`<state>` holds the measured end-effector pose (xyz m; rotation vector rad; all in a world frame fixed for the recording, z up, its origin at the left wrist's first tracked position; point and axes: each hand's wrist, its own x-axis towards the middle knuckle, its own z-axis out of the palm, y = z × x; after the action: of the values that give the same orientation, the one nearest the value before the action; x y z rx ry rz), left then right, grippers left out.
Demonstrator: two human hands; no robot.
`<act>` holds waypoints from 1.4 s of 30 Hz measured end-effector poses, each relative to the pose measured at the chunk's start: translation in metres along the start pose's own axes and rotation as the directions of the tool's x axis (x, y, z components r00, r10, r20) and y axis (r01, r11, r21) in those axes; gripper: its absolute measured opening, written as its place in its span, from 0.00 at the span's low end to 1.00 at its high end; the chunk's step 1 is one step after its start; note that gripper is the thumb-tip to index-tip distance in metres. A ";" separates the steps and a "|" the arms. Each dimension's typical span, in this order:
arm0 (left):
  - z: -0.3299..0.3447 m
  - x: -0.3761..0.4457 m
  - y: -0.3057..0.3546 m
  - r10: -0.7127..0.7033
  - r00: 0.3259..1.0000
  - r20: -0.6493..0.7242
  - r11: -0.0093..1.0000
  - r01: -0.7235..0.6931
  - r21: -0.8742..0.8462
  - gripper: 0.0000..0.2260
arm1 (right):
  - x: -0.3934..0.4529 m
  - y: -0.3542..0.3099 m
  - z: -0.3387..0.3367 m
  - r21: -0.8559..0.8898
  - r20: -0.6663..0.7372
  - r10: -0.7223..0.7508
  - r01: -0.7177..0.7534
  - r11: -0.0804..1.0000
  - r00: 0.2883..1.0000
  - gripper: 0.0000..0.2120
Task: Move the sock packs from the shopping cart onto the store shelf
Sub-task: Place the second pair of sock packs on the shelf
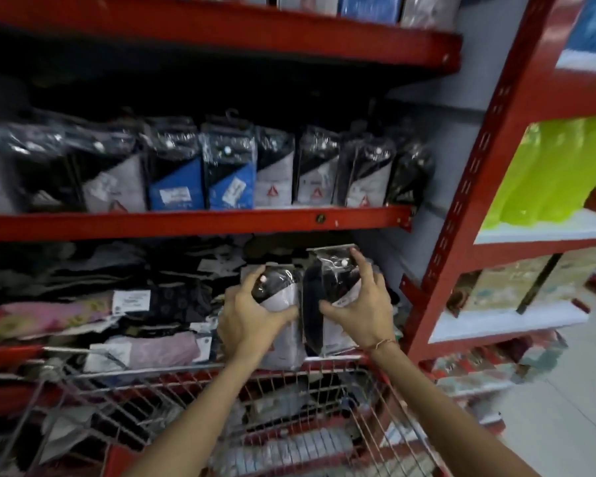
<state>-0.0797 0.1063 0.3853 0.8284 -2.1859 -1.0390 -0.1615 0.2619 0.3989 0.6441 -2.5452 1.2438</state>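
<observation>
I hold two sock packs above the far rim of the shopping cart (200, 373), in front of the lower shelf. My left hand (252, 315) grips a black-and-grey pack (283, 297). My right hand (362, 304) grips a second, mostly black pack (327, 287) right beside it, fingers along its top edge. The two packs touch side by side. More sock packs (289, 442) lie in the wire cart below my forearms. On the red shelf (193, 222) above stands a row of upright sock packs (227, 170).
The lower shelf holds a loose heap of socks and garments (117, 304) to the left of my hands. A red upright post (461, 201) bounds the shelf on the right. Beyond it another shelving unit carries a green bag (551, 170) and boxes (516, 287). Floor shows at the bottom right.
</observation>
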 end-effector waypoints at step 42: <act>0.029 0.180 0.130 0.575 0.804 -0.150 0.667 -0.355 0.656 0.22 | 0.198 -0.057 0.022 -0.324 -0.166 -0.231 0.168 0.931 0.959 0.44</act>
<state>-0.2528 0.0537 0.5173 0.5662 -2.2368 0.0972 -0.3073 0.1580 0.5026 0.6505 -2.3636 0.7787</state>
